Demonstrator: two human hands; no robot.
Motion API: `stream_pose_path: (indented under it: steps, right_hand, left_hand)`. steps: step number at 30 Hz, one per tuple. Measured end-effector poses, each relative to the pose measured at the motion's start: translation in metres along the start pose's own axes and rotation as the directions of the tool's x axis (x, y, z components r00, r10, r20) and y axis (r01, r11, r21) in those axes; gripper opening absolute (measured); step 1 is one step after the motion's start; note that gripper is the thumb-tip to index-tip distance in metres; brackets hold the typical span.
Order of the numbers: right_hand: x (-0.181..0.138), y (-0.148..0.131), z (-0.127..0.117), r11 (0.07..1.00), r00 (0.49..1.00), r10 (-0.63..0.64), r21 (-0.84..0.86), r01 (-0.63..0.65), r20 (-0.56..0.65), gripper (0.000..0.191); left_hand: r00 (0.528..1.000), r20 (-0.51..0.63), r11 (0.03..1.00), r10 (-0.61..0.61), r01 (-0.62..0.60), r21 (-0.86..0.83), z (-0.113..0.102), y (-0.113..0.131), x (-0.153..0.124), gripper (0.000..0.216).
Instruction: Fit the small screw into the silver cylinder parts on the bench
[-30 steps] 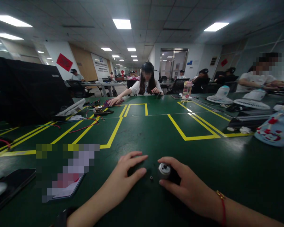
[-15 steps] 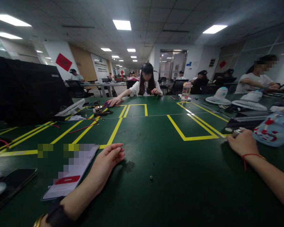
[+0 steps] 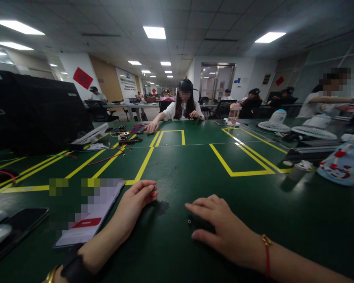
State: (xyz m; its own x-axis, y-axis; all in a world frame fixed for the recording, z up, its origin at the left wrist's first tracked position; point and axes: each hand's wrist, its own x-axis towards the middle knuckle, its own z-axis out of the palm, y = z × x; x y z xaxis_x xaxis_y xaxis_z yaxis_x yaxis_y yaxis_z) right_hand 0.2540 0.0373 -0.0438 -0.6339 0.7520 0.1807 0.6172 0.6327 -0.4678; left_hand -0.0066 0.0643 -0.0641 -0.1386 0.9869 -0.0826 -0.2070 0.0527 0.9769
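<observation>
The person's right hand [image 3: 221, 226] lies low over the green table [image 3: 194, 165], palm down, fingers [image 3: 199, 206] stretched out and slightly parted, thumb tucked under toward the body. Just beside the thumb and fingertips sits a small dark ring-shaped part [image 3: 189, 222] (a washer or nut perhaps, too small to tell), on the mat and not pinched by anything; whether a fingertip touches it I cannot tell. A red cord bracelet [image 3: 266, 251] circles that wrist.

The left hand [image 3: 135, 202] rests on its outer edge a little to the left, fingers loosely curled together, holding nothing. Right beside it lies a phone [image 3: 88, 224] with a lit screen, its top corner close to the hand's knuckles. A dark watch strap [image 3: 72, 269] and a gold bangle [image 3: 50, 276] show on the left wrist. Further left, at the table's edge, lies a second, dark phone [image 3: 17, 228].

Yellow tape lines [image 3: 143, 163] mark out boxes on the mat. Across the table another person [image 3: 183, 106] sits with one hand spread over a tangle of coloured wires [image 3: 137, 129]. To the right stand white desk fans [image 3: 275, 120], a drink bottle [image 3: 232, 116] and a pale blue pouch with red spots [image 3: 342, 165]
</observation>
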Motion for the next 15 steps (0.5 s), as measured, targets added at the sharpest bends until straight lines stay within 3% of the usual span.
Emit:
stream_pose_path:
  steps: [2, 4, 7, 9, 11, 13, 15]
  right_hand:
    - [-0.001, -0.010, 0.009, 0.999, 0.999, -0.040, -0.027, 0.040, 0.024, 0.026]
    - [0.000, -0.005, 0.008, 0.999, 0.999, -0.038, -0.025, 0.038, 0.009, 0.020]
    - [0.003, 0.030, -0.018, 0.997, 0.984, 0.067, -0.035, -0.074, -0.166, 0.022]
    - [-0.001, 0.068, -0.050, 0.958, 0.884, 0.185, -0.124, -0.261, -0.429, 0.026]
    - [-0.013, 0.111, -0.086, 0.816, 0.689, 0.234, -0.246, -0.523, -0.686, 0.031]
    - [-0.032, 0.152, -0.119, 0.684, 0.587, 0.315, -0.250, -0.685, -0.746, 0.036]
    - [-0.051, 0.184, -0.141, 0.500, 0.516, 0.492, -0.257, -0.827, -0.702, 0.036]
  left_hand:
    - [1.000, 0.001, 1.000, 0.008, -0.008, 0.009, -0.001, -0.001, 0.000, 0.021]
    - [1.000, 0.006, 1.000, 0.008, -0.008, 0.014, -0.002, -0.002, 0.001, 0.021]
    - [1.000, 0.017, 1.000, -0.007, 0.008, -0.001, -0.003, -0.001, 0.002, 0.021]
    - [1.000, 0.009, 1.000, -0.018, 0.018, -0.016, -0.003, -0.001, 0.002, 0.020]
    - [1.000, 0.000, 1.000, -0.014, 0.014, -0.022, -0.002, -0.001, 0.002, 0.020]
    - [1.000, -0.006, 1.000, -0.002, 0.002, -0.009, 0.000, -0.001, 0.002, 0.019]
    - [1.000, -0.010, 1.000, 0.002, -0.002, 0.015, 0.001, -0.001, 0.002, 0.018]
